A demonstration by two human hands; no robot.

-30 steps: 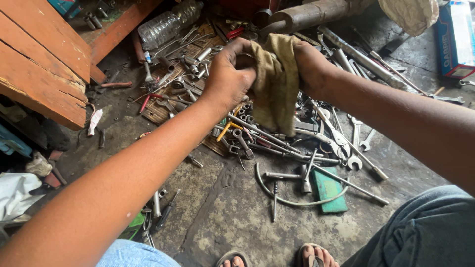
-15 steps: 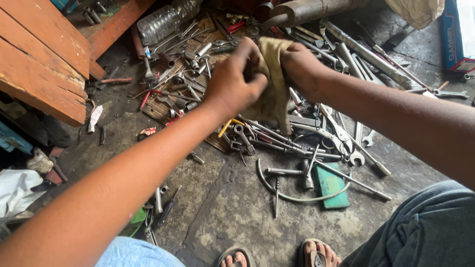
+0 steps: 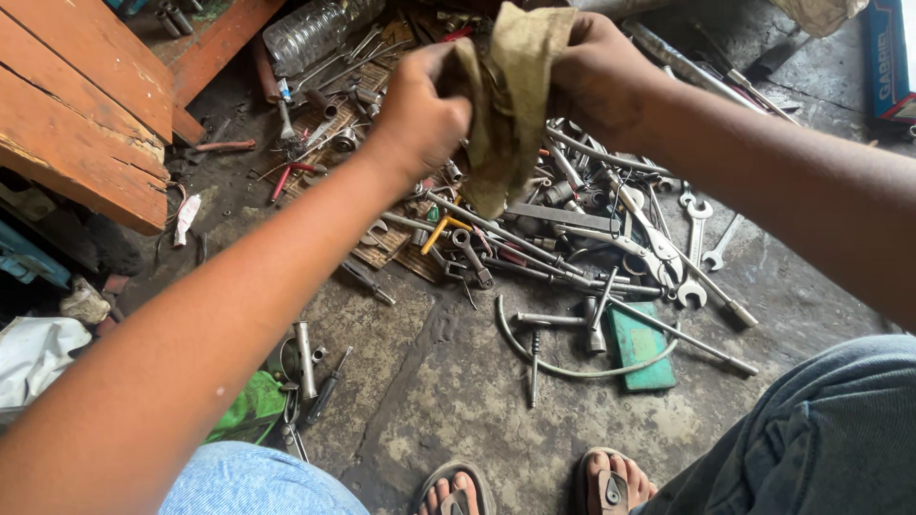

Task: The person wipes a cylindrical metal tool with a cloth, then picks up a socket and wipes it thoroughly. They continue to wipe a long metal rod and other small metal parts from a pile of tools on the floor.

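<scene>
Now the left hand [image 3: 420, 119] and right hand [image 3: 596, 81] both clench the olive rag [image 3: 510, 105], its top cut off, above wrenches [image 3: 611, 243] littering the stained concrete floor [image 3: 448, 381].

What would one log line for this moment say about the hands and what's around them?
left hand: grips rag | right hand: grips rag | rag: olive, held above tool pile | tool pile: wrenches, sockets on concrete floor
</scene>
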